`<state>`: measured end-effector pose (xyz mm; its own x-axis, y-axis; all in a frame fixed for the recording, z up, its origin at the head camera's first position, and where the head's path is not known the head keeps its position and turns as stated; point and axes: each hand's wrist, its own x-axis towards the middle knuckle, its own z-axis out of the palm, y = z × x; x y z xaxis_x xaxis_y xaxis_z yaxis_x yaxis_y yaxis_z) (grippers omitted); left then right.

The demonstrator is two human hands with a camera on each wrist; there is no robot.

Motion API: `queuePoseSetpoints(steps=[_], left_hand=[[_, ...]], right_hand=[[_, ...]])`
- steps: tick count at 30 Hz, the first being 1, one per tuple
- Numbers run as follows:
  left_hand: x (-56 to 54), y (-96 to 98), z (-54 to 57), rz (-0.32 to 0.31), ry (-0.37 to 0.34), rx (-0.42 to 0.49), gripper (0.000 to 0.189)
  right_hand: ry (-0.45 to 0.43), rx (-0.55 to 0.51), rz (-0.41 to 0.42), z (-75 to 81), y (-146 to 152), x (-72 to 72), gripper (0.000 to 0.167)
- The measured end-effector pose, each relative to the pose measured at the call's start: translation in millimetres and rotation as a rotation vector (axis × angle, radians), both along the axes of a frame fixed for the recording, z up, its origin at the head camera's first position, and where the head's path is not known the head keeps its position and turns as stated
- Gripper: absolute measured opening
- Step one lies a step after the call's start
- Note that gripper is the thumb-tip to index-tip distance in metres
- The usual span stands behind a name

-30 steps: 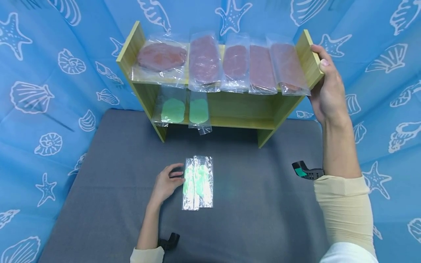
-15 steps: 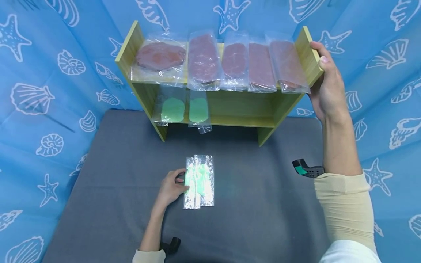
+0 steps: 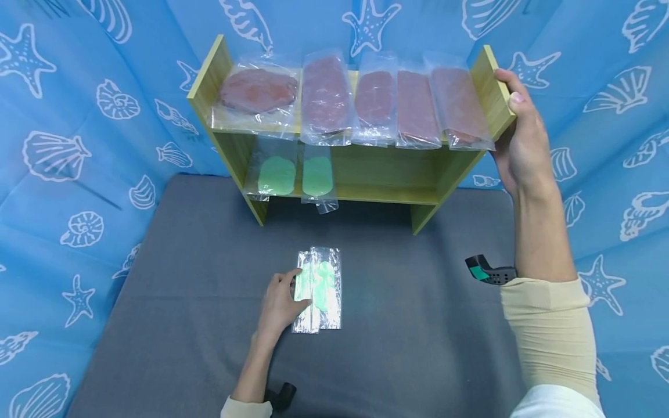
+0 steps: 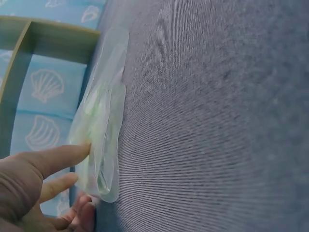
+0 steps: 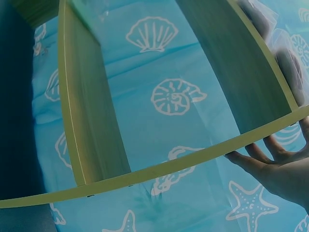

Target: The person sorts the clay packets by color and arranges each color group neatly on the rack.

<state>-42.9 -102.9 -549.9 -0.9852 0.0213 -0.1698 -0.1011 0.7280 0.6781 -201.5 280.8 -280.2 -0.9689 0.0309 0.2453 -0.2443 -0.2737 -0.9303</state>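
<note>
Two clear bags with green flat pieces lie overlapping on the grey table, a left bag (image 3: 304, 313) and a right bag (image 3: 327, 290). My left hand (image 3: 279, 302) reaches over the left bag's outer edge, thumb and forefinger spread apart across it. The left wrist view shows the fingertips right at the side of the bags (image 4: 99, 130). My right hand (image 3: 525, 139) holds the right side panel of a wooden shelf (image 3: 387, 168), digits at its front edge. In the right wrist view, several fingers (image 5: 248, 162) lie against the panel's outer face.
Several bags of reddish-brown flat pieces, such as the leftmost bag (image 3: 258, 90), fill the upper shelf. Two bags of green pieces, a wider one (image 3: 277, 175) and a narrower one (image 3: 317, 176), sit at the left of the lower shelf. A blue shell-print curtain (image 3: 83, 145) surrounds the table.
My left hand has moved right, from beside the left bag to over its edge. The right hand stays on the shelf's side panel, and the bags lie about where they were.
</note>
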Motion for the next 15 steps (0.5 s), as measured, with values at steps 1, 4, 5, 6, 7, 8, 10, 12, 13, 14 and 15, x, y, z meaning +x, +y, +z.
queuePoseSetpoints(steps=[1, 4, 5, 6, 7, 8, 10, 12, 13, 14, 15], left_hand=[[-0.3, 0.6, 0.0, 0.005, -0.001, -0.011, 0.074], [-1.8, 1.5, 0.7, 0.011, 0.004, -0.039, 0.074], [-2.5, 1.6, 1.1, 0.008, 0.007, -0.045, 0.074], [-3.2, 1.6, 1.3, 0.002, 0.015, -0.052, 0.074], [-3.7, 1.4, 1.4, -0.005, 0.022, -0.057, 0.074], [-4.1, 1.2, 1.4, -0.009, 0.027, -0.06, 0.073], [-4.8, 0.3, 0.5, -0.02, 0.039, -0.062, 0.072], [-5.2, -1.3, -1.3, -0.035, 0.06, -0.049, 0.071], [-5.3, -2.2, -2.2, -0.042, 0.064, -0.038, 0.07], [-5.6, -3.2, -3.1, -0.049, 0.07, -0.018, 0.07], [-5.8, -4.4, -4.1, -0.058, 0.071, 0.007, 0.069]], right_hand=[[0.001, -0.002, 0.001, -0.1, -0.2, -0.2, 0.042], [-0.002, -0.005, 0.004, -0.3, -0.6, -0.6, 0.042], [-0.002, -0.01, 0.005, -0.2, -0.7, -0.7, 0.042], [-0.002, -0.011, 0.005, -0.2, -0.7, -0.7, 0.042], [-0.002, -0.012, 0.006, -0.2, -0.6, -0.7, 0.042], [-0.002, -0.012, 0.008, -0.1, -0.5, -0.7, 0.042], [0.0, -0.014, 0.008, 0.0, -0.3, -0.6, 0.042], [0.001, -0.011, 0.008, -0.1, -0.1, -0.4, 0.042], [0.001, -0.012, 0.007, -0.2, -0.1, -0.4, 0.042], [0.002, -0.012, 0.006, -0.3, -0.1, -0.4, 0.042], [0.003, -0.012, 0.005, -0.5, -0.1, -0.4, 0.042]])
